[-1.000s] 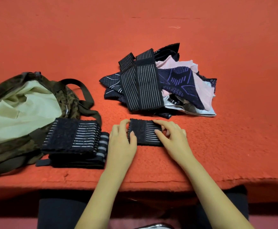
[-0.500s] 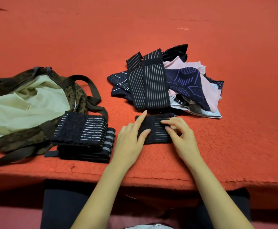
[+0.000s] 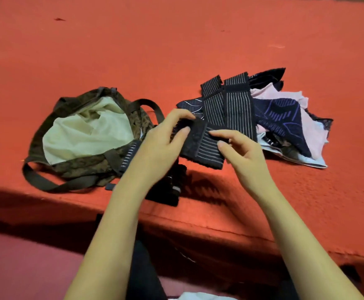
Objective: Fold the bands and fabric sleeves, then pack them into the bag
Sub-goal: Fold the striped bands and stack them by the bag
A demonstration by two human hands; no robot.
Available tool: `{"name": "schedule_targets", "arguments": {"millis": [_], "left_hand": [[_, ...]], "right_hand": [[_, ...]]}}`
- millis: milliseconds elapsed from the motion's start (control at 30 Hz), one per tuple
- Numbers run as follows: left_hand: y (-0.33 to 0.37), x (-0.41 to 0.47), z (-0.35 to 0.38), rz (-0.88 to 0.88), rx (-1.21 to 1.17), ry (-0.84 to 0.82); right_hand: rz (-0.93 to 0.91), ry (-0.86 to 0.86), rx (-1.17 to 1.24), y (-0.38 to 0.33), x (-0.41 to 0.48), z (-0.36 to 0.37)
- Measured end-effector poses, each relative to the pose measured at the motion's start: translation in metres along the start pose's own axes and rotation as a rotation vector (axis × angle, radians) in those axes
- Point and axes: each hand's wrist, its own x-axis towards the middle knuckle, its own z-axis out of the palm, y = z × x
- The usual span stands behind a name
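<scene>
A folded black band [image 3: 202,148] with thin white stripes is lifted off the red surface, held between both hands. My left hand [image 3: 161,146] grips its left end, thumb on top and fingers behind. My right hand [image 3: 241,152] pinches its right edge. A stack of folded striped bands [image 3: 172,187] lies below my left wrist, mostly hidden by my arm. The camouflage bag [image 3: 72,169] lies open at the left, showing its pale green lining [image 3: 83,135]. A loose pile of bands and sleeves [image 3: 285,118] sits behind my right hand, with a long striped band [image 3: 233,105] on top.
Everything rests on a red felt-covered table [image 3: 176,44] whose front edge [image 3: 220,230] runs across the lower view. The bag's brown straps [image 3: 46,182] trail toward that edge. My dark-clothed legs show below it.
The folded band lay on the table under my fingers before; both hands have lifted it and moved it left, over the stack. The view has tilted and shifted.
</scene>
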Motion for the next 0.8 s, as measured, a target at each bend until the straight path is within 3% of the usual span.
{"name": "schedule_targets", "arguments": {"millis": [233, 600, 800], "left_hand": [[-0.042, -0.024, -0.066, -0.236, -0.036, 0.004], [-0.087, -0.041, -0.059, -0.232, 0.077, 0.041], [-0.098, -0.057, -0.047, -0.287, -0.109, 0.050]], "right_hand": [[0.082, -0.193, -0.139, 0.009, 0.020, 0.069], [0.147, -0.214, -0.235, 0.014, 0.010, 0.081], [0.129, -0.160, -0.358, 0.033, -0.007, 0.080]]}}
